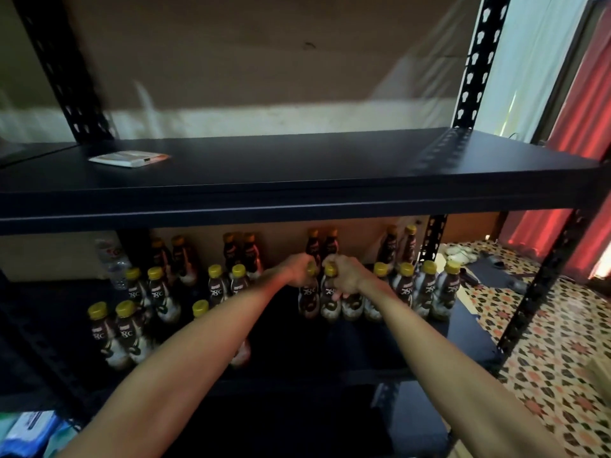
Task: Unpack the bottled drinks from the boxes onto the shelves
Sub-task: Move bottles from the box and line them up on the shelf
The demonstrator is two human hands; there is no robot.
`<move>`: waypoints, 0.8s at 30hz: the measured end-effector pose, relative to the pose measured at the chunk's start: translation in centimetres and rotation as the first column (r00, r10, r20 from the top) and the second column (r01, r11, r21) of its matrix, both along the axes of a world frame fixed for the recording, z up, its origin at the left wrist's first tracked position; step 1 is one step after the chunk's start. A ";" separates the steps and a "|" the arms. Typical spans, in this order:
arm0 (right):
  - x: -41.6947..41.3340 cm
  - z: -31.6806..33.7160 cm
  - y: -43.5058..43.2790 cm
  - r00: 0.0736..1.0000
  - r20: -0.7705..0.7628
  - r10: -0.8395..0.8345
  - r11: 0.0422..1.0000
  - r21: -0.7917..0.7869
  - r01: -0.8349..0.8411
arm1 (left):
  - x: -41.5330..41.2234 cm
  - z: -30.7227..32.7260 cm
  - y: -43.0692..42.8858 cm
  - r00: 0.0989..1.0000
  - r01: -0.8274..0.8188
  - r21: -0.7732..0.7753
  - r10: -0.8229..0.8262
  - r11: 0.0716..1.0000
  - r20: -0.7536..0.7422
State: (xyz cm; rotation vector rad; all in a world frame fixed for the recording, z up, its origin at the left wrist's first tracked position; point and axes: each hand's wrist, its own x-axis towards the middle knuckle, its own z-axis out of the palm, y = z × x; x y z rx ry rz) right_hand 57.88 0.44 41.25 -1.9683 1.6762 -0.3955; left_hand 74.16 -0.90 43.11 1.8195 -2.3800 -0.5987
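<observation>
Roughly twenty: counted about that many bottles [158,299] already shelved, so judged the job well along but not finished. Took in the black rack [476,61] first. Found its upper shelf [297,173] nearly bare, with no drinks on it at all. Found the lower shelf [281,342] far busier, with dark, yellow-capped drinks standing upright in pairs across back, middle and front rows, yet with bare board left at the front centre. Saw no boxes anywhere in view, so could not gauge the stock left to unpack.

Had both arms stretched under the upper shelf into the middle row. Had the left hand [299,267] curled round the cap and neck of one bottle [308,297], and the right hand [344,276] curled round the neck of a second bottle [330,300] just beside it, with the two hands nearly touching. Held both upright, level with the neighbours to the right; could not tell set down from hovering just above the board. Reckoned the pair belonged in that gap and needed only letting go.

Noted one clear water bottle [110,259] at the back left, apart from the task. Noted, smallest of all, a flat white and orange packet [129,158] on the upper shelf's left side.
</observation>
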 end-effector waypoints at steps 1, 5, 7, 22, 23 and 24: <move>0.1 -0.4 -0.1 0.999 -0.027 -0.018 0.998 -0.061 0.017 | 0.0 -0.3 -0.1 1.000 0.001 -0.012 -0.002 1.000 -0.016; 0.0 -0.4 0.5 0.999 -0.017 -0.041 0.992 -0.119 0.038 | 0.6 -0.5 -0.2 1.000 0.011 -0.015 -0.011 1.000 -0.009; -0.5 -0.6 1.3 0.999 0.023 -0.033 0.991 -0.131 0.035 | 0.8 -0.5 0.2 1.000 0.024 -0.029 -0.024 0.999 -0.014; -3.8 -5.8 10.1 0.863 0.503 -0.043 0.966 -0.199 0.164 | 1.3 -5.3 7.4 0.957 -0.048 -0.107 0.015 0.993 -0.289; -3.8 -6.0 10.2 0.864 0.502 -0.042 0.964 -0.206 0.166 | 1.3 -5.5 7.6 0.954 -0.054 -0.109 0.019 0.993 -0.299; -3.9 -6.1 10.2 0.863 0.503 -0.036 0.963 -0.213 0.165 | 1.3 -5.5 7.7 0.952 -0.058 -0.112 0.021 0.992 -0.304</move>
